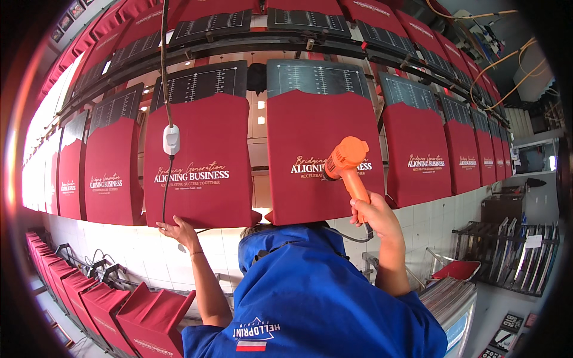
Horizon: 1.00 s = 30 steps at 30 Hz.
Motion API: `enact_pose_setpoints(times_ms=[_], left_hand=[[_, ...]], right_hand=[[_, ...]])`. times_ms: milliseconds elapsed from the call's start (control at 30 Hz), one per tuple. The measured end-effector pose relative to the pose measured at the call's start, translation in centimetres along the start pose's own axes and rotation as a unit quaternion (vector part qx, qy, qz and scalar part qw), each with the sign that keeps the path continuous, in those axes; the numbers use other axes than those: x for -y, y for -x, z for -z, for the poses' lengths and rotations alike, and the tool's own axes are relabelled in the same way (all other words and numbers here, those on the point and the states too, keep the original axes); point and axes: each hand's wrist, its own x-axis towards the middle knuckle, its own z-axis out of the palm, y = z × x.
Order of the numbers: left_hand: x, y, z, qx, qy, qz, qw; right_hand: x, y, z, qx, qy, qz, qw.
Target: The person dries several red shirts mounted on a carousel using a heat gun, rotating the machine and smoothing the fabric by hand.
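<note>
My right hand point(377, 216) is wrapped round the handle of an orange heat gun point(351, 160). Its nozzle points left and down over the white and gold print on a maroon shirt point(316, 128), which is pulled over a black printing board point(316, 76). The nozzle covers part of the print. My left hand point(179, 231) has its fingers stretched out at the lower edge of the neighbouring maroon shirt point(200, 134), on the board to the left. A dark cord runs from the heat gun's handle down beside my blue shirt.
Several more boards with maroon shirts point(415, 149) line both sides and a row behind. A white inline socket point(171, 139) hangs on a cable over the left board. More maroon shirts point(152, 313) stand at lower left. A red folding chair point(456, 269) and black racks point(507, 256) are at right.
</note>
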Motion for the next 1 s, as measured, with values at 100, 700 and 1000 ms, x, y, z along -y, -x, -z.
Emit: enact_pose_setpoints(times_ms=[100,700,1000], left_hand=[[1.1,1.0,0.2,-0.006,-0.019,-0.022,1.000],[-20.7,18.4,-6.4,0.285,0.012,-0.519,0.806],[-25.8,22.1,-12.9,0.275,-0.070,-0.560,0.778]], right_hand=[[-0.3,0.0,0.1,-0.011,-0.002,0.015,1.000],[-0.1,0.8,4.3,-0.013,-0.027,0.001,1.000],[-1.6,0.4,5.8,-0.043,-0.023,0.029,0.998]])
